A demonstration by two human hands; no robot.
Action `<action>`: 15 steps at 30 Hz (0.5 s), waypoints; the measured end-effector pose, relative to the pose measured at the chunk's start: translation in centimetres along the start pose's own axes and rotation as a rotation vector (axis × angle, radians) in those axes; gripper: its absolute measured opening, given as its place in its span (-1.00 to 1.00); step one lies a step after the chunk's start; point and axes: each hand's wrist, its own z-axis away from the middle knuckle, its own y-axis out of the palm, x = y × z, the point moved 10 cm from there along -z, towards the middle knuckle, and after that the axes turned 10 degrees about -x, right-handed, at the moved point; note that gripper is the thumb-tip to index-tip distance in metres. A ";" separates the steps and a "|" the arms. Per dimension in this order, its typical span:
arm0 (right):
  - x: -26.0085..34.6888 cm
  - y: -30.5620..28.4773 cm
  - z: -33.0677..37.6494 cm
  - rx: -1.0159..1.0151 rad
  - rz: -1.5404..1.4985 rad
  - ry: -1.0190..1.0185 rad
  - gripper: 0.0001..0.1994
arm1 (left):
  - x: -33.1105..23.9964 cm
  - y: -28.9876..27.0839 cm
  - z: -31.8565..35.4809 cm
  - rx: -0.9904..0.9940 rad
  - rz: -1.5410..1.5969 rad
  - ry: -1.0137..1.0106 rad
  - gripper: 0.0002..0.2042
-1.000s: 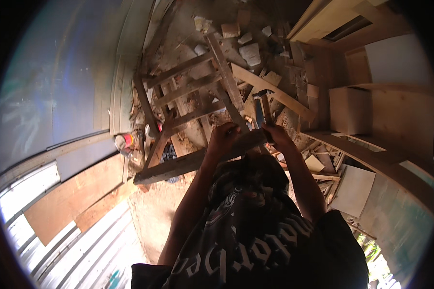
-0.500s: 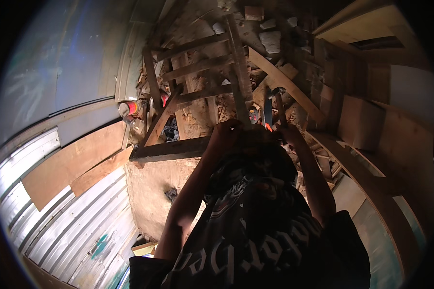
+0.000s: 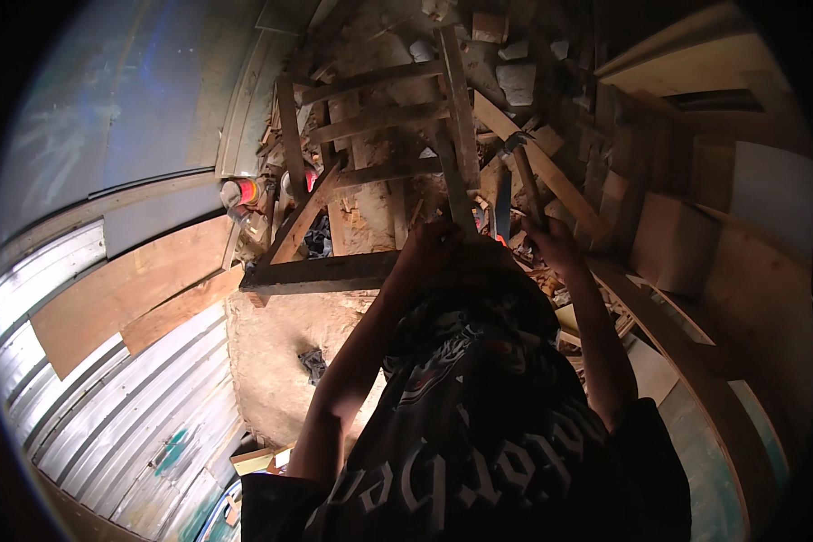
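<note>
Centre frame, the right hand point(image 3: 551, 242) has swung its hammer with the dark wooden handle point(image 3: 526, 181) up from level with the knuckles half a second ago, so the metal head now points toward the top of the picture; judged from that lift, a blow is being readied. Its fingers are wrapped tight round the handle. The left hand point(image 3: 434, 246) stays pressed to the weathered grey-brown wooden frame of slats point(image 3: 370, 163); whether its fingers pinch anything cannot be told. The frame fills the upper centre, its heavy bottom rail point(image 3: 321, 271) lying across a dusty slab, rungs nailed unevenly, offcuts heaped behind.
</note>
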 end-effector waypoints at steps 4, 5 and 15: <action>2.5 1.4 2.5 0.056 -0.065 0.008 -0.69 | 0.5 0.1 0.1 -0.018 0.019 0.024 -0.81; 3.9 1.8 3.9 0.049 -0.080 0.007 -0.70 | 0.7 0.1 0.1 -0.025 0.022 0.028 -0.81; 10.4 2.1 12.5 0.050 0.681 -0.499 -0.68 | 0.6 0.2 0.3 0.000 0.002 0.086 -0.81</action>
